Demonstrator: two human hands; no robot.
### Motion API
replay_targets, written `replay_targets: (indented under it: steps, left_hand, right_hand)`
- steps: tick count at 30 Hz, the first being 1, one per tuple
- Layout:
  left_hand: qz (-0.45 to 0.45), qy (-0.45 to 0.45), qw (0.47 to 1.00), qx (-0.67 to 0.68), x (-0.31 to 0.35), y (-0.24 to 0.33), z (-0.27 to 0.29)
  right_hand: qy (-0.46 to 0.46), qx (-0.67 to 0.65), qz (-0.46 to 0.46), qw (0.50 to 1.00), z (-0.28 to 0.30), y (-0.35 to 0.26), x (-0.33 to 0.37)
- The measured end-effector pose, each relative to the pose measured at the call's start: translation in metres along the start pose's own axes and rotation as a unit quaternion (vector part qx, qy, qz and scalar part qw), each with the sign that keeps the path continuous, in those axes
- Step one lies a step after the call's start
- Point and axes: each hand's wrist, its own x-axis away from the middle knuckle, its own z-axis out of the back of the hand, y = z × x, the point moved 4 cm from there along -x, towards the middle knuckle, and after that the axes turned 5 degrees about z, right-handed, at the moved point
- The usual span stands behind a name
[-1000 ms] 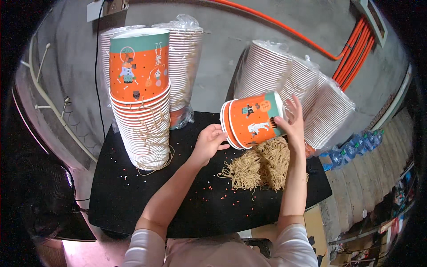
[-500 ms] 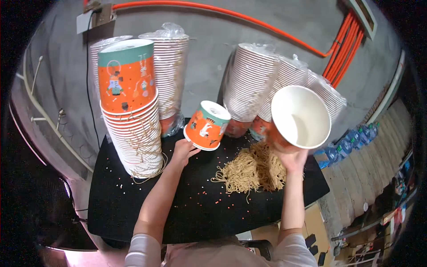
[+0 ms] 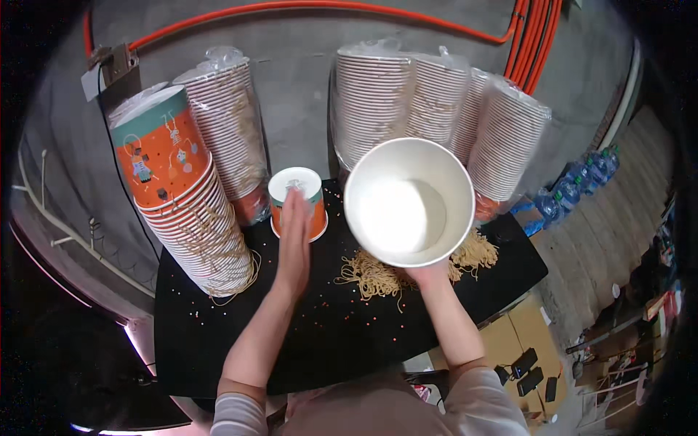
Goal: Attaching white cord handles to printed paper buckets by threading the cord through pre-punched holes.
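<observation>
A large white-lined paper bucket is held up in front of me, its wide mouth tilted toward me. My right hand grips it from below, with most of the fingers hidden behind it. On the black table, left of the bucket, a smaller orange and green paper tub stands upside down. My left hand is right in front of that tub, fingers stretched upward and smeared by motion; whether it touches the tub I cannot tell. Bundles of beige string lie partly hidden behind the bucket.
A tall nested stack of paper buckets leans at the table's left, strings hanging over it. Plastic-wrapped stacks stand along the grey wall. Small pale bits dot the black table. Blue-tinted water bottles are on the floor at right.
The smaller tub, earlier tilted in my left hand, now stands upside down on the table. My right hand has brought the large bucket left and nearer. The view has shifted.
</observation>
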Motion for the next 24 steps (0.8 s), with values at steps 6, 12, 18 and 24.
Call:
replay_targets:
  steps: [6, 12, 18, 24]
  left_hand:
    - [-0.300, -0.136, 0.934, -0.140, 0.054, 0.053, -0.058]
    - [-0.107, -0.053, 0.990, -0.070, 0.051, 0.079, -0.031]
    - [-0.030, -0.082, 0.993, -0.075, 0.071, 0.107, -0.038]
    - [0.000, -0.087, 0.993, -0.075, 0.082, 0.118, -0.036]
  right_hand:
    - [0.012, 0.110, 0.035, 0.993, -0.022, 0.025, 0.011]
    - [-0.105, 0.242, 0.146, 0.953, -0.041, -0.020, -0.008]
    - [-0.245, 0.308, -0.104, 0.913, -0.116, -0.020, -0.034]
    - [-0.249, 0.231, -0.096, 0.936, -0.136, 0.016, -0.004]
